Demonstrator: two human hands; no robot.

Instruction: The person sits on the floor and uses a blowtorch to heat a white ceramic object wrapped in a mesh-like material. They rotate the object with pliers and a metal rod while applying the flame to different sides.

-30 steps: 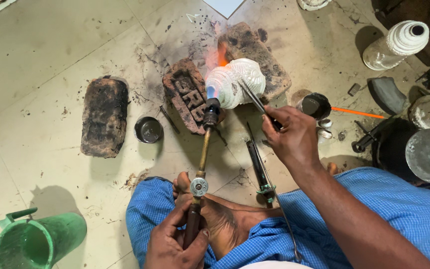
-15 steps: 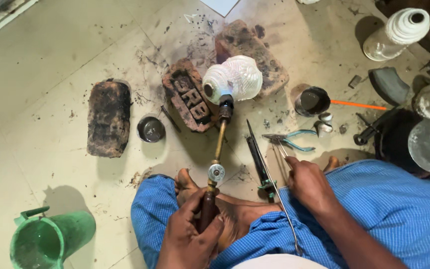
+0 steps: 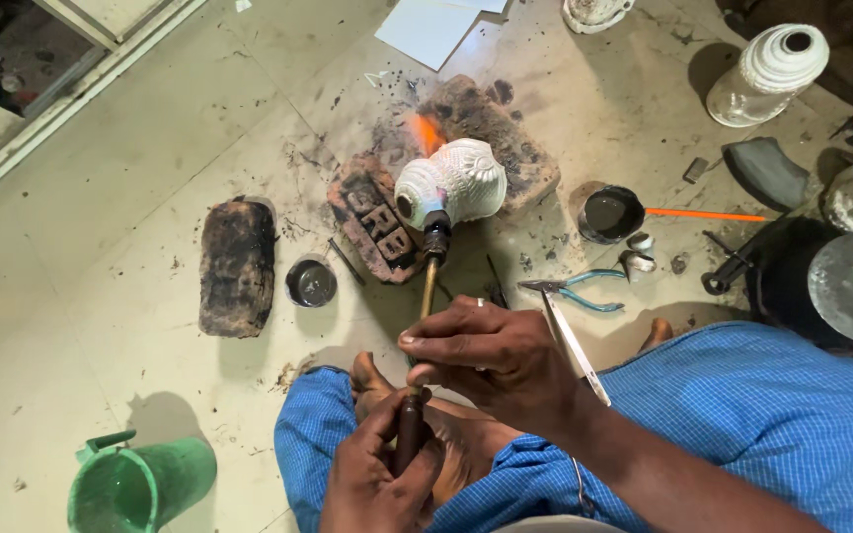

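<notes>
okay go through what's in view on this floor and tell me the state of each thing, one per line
Brass blowtorch with dark handle: lit, orange flame at the bricks.
Left hand: gripping the handle.
Right hand: on the torch stem.
Blue-handled pliers: lying on floor.
Green plastic jug: upright.
Small black bowl: upright.

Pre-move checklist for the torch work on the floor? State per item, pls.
1. Left hand grips the torch by its dark handle: ok.
2. Right hand on the torch stem at the valve: ok.
3. Flame lit, pointing away from the body: ok.
4. White shell-shaped piece sits on the bricks: ok.
5. Bare foot lies right under the stem: not ok.
6. Pliers lie close by on the floor: ok.
</notes>
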